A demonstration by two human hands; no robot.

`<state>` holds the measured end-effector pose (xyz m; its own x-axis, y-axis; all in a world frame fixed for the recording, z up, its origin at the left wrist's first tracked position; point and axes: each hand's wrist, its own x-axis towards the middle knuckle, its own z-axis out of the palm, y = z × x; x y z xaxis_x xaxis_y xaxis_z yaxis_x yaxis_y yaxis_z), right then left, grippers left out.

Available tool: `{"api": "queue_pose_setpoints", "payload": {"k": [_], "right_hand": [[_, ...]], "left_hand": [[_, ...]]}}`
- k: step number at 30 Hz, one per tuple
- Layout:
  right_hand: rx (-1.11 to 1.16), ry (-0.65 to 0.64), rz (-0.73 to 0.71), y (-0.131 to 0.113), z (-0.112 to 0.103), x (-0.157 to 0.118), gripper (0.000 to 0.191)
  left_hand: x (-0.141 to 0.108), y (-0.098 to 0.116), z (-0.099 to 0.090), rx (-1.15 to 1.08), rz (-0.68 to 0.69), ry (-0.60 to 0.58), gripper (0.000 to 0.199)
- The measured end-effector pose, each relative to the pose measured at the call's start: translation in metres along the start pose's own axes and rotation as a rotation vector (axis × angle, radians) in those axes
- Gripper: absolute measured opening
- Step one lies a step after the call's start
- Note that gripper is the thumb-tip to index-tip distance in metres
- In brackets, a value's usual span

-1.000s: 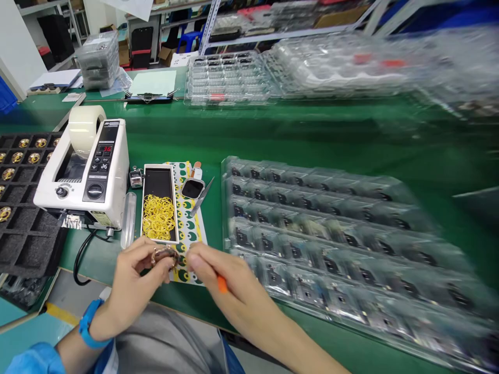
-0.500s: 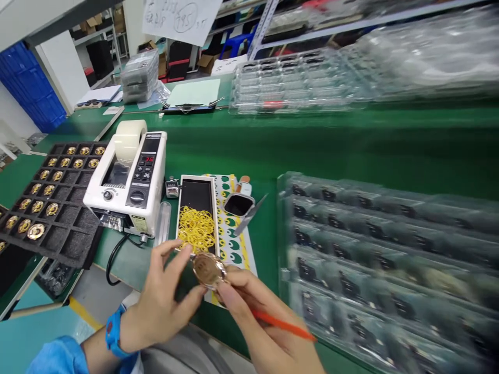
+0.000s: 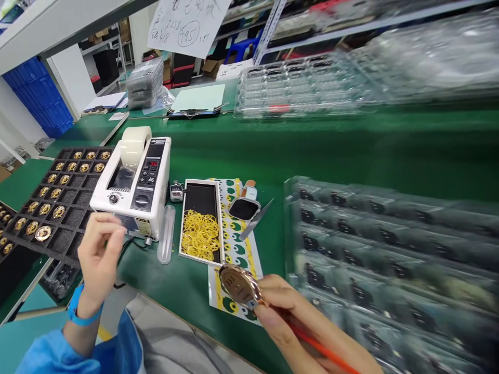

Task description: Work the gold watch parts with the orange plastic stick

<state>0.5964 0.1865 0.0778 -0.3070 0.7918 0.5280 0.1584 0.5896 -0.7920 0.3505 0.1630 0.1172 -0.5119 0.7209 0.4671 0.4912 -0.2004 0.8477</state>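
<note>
My right hand (image 3: 296, 322) pinches a rose-gold round watch case (image 3: 237, 284) by its edge, with the brownish back turned up. A slim red-orange tool (image 3: 312, 340) is tucked in the same hand; its tip is hidden. At the front of the white tape dispenser (image 3: 134, 187), by its outlet, is my left hand (image 3: 100, 254), its fingers curled inward. Whether tape is between those fingertips cannot be made out. Close to the watch case lies a white-rimmed tray (image 3: 201, 195) with many yellow rings (image 3: 200, 234).
On the left, a black foam tray (image 3: 70, 197) holds gold watch parts. A watch (image 3: 244, 208) and a metal blade-like tool (image 3: 257, 219) lie on a patterned sheet (image 3: 237, 249). Clear plastic trays (image 3: 351, 234) with dark parts fill the right. A tally counter (image 3: 176, 191) sits beside the dispenser.
My left hand has left the watch case and moved left to the tape dispenser's front. My right hand still holds the case, now lower and further right in view.
</note>
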Motion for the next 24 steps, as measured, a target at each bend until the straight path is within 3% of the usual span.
{"api": "queue_pose_setpoints", "payload": {"k": [3, 6, 10, 14, 17, 24], "right_hand": [[0.058, -0.015, 0.048, 0.0, -0.003, 0.003, 0.024], [0.205, -0.06, 0.152, 0.007, -0.004, 0.003, 0.027], [0.487, -0.162, 0.41, 0.023, -0.006, 0.005, 0.03], [0.671, -0.229, 0.61, 0.031, -0.009, 0.011, 0.041], [0.723, -0.243, 0.653, 0.03, -0.011, 0.015, 0.046], [0.762, -0.245, 0.712, 0.028, -0.011, 0.015, 0.048]], "left_hand": [[0.008, 0.022, 0.001, 0.431, 0.346, -0.316, 0.014], [0.008, 0.039, 0.006, 0.417, 0.387, -0.425, 0.016], [-0.006, 0.042, 0.028, 0.043, 0.219, -0.656, 0.018], [-0.016, 0.029, 0.06, -0.114, -0.041, -0.893, 0.025], [-0.017, 0.021, 0.072, -0.145, -0.122, -0.954, 0.026], [-0.018, 0.018, 0.074, -0.165, -0.202, -0.989, 0.026]]}}
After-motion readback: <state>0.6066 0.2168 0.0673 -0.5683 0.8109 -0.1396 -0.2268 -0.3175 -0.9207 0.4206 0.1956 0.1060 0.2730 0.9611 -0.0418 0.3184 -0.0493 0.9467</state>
